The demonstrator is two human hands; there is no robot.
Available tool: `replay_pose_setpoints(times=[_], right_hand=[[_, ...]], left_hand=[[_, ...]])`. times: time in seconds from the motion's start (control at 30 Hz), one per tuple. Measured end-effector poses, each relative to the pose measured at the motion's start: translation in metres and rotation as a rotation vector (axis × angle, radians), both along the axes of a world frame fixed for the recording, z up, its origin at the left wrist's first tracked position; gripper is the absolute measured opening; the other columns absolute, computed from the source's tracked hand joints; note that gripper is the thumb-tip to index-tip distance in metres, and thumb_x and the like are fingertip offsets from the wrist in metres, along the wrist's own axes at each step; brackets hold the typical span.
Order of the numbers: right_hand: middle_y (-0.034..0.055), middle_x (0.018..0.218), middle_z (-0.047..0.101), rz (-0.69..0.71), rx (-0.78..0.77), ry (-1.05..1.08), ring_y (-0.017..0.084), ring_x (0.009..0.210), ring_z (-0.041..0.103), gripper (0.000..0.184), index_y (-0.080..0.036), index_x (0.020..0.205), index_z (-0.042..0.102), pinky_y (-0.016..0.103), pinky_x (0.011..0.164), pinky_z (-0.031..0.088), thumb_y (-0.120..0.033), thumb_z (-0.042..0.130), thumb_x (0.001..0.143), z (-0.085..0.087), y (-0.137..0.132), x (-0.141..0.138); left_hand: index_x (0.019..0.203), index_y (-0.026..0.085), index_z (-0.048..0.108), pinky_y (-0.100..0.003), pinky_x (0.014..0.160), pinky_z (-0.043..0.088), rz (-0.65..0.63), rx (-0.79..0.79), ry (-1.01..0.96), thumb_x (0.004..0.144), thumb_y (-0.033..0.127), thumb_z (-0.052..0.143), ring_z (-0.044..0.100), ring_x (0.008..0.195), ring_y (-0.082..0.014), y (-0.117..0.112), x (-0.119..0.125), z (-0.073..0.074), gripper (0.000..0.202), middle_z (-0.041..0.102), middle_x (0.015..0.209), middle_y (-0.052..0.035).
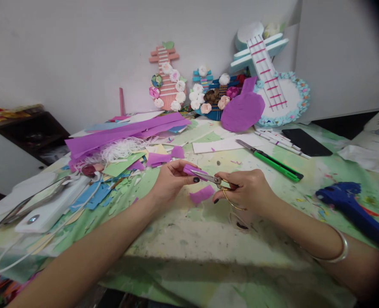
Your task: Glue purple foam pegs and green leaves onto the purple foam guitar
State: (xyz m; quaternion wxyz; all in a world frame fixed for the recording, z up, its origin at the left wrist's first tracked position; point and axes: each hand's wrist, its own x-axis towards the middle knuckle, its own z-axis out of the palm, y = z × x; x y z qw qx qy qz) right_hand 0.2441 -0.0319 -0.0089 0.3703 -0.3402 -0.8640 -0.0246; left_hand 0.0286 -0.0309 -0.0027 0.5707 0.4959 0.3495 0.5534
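Note:
In the middle of the head view, my left hand (pixel 173 177) pinches a small strip of purple paper (pixel 192 170) between thumb and fingers. My right hand (pixel 249 190) grips a pair of scissors (pixel 220 182) by gold-coloured handles. Their blades lie at the purple strip, pointing left; whether they cut into it I cannot tell. Just below the blades a loose purple piece (pixel 201 194) rests on the table. More purple scraps (pixel 157 159) lie beyond my left hand.
A green box cutter (pixel 273 164) and a phone (pixel 306 142) lie right of my hands, with a blue glue gun (pixel 353 209) nearer. Decorated guitar shapes (pixel 273 81) stand against the wall, a purple cutout (pixel 243 110) before them. Paper scraps and a white power strip (pixel 53 205) lie left.

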Motion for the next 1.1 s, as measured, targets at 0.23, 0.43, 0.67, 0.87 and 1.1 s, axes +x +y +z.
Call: replay_pose_setpoints(times=[0.23,0.43,0.67,0.87,1.1], right_hand=[[0.0001,0.047,0.059,0.0,0.029,-0.004,0.008,0.041,0.047,0.044,-0.015,0.077,0.074,0.02,0.044,0.03,-0.058,0.063,0.073,0.0,0.0,0.0],[-0.0013,0.047,0.055,-0.004,-0.022,0.037,0.007,0.043,0.042,0.042,-0.014,0.072,0.072,0.02,0.045,0.029,-0.056,0.064,0.074,0.001,-0.003,-0.001],[-0.0035,0.046,0.046,-0.023,-0.181,0.09,0.007,0.045,0.036,0.04,-0.013,0.074,0.07,0.022,0.047,0.028,-0.053,0.067,0.072,0.011,-0.005,0.0],[-0.0043,0.045,0.043,0.017,-0.25,0.063,0.007,0.044,0.035,0.042,-0.013,0.078,0.072,0.022,0.046,0.027,-0.054,0.068,0.07,0.01,-0.005,-0.001],[-0.0013,0.047,0.05,0.014,-0.207,0.054,0.008,0.045,0.039,0.045,-0.013,0.075,0.073,0.022,0.047,0.028,-0.057,0.068,0.068,0.002,-0.002,-0.001]], left_hand=[[0.073,0.015,0.07,-0.024,0.066,0.05,-0.005,-0.001,-0.009,0.049,0.01,0.083,0.063,0.067,-0.0128,0.0,0.001,0.0,0.028,0.069,0.071,-0.002],[0.073,0.014,0.068,-0.025,0.066,0.051,-0.037,-0.001,-0.018,0.05,0.01,0.083,0.064,0.067,-0.0128,0.001,0.001,-0.001,0.027,0.069,0.07,-0.001],[0.076,0.013,0.067,-0.026,0.072,0.052,-0.088,0.017,-0.026,0.054,0.013,0.082,0.065,0.071,-0.0132,0.001,-0.001,-0.003,0.027,0.07,0.073,-0.0013],[0.079,0.014,0.069,-0.028,0.07,0.052,-0.121,-0.01,-0.003,0.054,0.016,0.083,0.065,0.068,-0.0141,0.001,-0.001,-0.003,0.029,0.07,0.073,-0.0022],[0.077,0.013,0.069,-0.026,0.068,0.051,-0.152,-0.018,-0.003,0.054,0.016,0.083,0.066,0.066,-0.0138,0.0,0.0,-0.001,0.027,0.07,0.071,-0.0019]])
